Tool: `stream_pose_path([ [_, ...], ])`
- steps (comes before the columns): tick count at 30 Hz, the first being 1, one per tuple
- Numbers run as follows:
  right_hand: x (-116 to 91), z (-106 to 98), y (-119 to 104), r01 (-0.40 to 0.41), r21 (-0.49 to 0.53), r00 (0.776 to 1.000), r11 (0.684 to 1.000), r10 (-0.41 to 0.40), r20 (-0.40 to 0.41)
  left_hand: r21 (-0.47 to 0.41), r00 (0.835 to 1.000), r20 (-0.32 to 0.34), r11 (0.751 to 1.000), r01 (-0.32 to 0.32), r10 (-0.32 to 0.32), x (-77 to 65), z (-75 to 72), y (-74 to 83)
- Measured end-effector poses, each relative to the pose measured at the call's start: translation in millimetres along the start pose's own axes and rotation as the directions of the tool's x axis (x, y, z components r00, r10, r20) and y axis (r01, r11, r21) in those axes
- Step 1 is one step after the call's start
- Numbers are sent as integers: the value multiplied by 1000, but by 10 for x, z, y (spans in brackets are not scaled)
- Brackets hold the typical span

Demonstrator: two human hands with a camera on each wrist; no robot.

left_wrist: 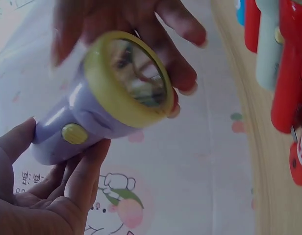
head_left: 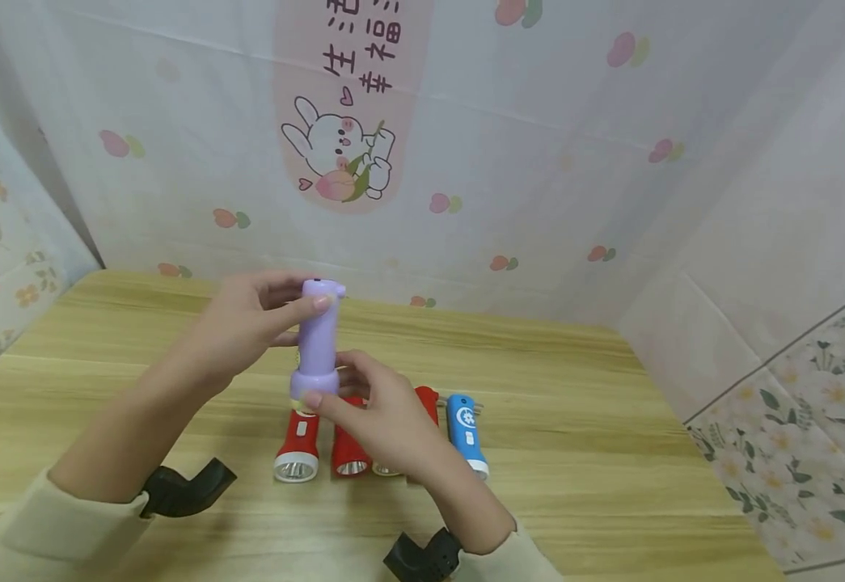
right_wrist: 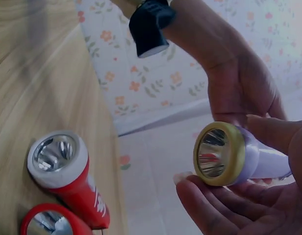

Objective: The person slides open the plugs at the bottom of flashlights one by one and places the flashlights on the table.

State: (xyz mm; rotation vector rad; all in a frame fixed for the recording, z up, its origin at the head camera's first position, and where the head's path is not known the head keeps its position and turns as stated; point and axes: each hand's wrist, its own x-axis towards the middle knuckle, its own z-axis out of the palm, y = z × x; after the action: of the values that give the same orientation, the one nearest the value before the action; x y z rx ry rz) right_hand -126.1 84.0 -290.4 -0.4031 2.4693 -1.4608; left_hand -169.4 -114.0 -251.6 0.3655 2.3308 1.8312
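A lilac flashlight (head_left: 317,339) with a yellow head ring and yellow switch is held up over the table. My left hand (head_left: 247,319) pinches its tail end between thumb and fingers. Around its head end is my right hand (head_left: 378,412), thumb on the near side and fingers behind. In the left wrist view, the yellow ring (left_wrist: 109,83) and lens face the right hand's blurred fingers (left_wrist: 183,73). The right wrist view shows the lens (right_wrist: 213,152) front-on, between right thumb and fingers. Below it on the table lies a red flashlight (head_left: 298,449) with a white head.
Beside it lie another red flashlight (head_left: 349,449), a pale one mostly behind the right hand, a further red one (head_left: 428,402), and a blue one (head_left: 466,432) with plug prongs. A wooden table (head_left: 575,453) meets a printed cloth (head_left: 524,178) at the back.
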Motion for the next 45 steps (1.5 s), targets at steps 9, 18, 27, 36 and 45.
stream_pose_path([
  [9, -28, -101, 130, 105, -107, 977, 989, -123, -177, -78, 994, 61, 994, -81, 86, 15, 215, -14],
  [18, -52, -197, 156, 154, -148, 970, 977, -178, -166, -162, 993, 29, 980, -112, 118, -30, 351, -52],
  [27, -61, -239, 129, 198, -202, 963, 959, -229, -141, -358, 996, 19, 931, -75, 88, -47, 325, -57],
  [36, -91, -241, 162, 180, -274, 971, 945, -216, -105, -354, 996, 65, 934, -38, 65, -39, 328, -107],
  [45, -97, -275, 177, 163, -292, 977, 942, -196, -88, -387, 992, 94, 921, -44, 86, -22, 344, -143],
])
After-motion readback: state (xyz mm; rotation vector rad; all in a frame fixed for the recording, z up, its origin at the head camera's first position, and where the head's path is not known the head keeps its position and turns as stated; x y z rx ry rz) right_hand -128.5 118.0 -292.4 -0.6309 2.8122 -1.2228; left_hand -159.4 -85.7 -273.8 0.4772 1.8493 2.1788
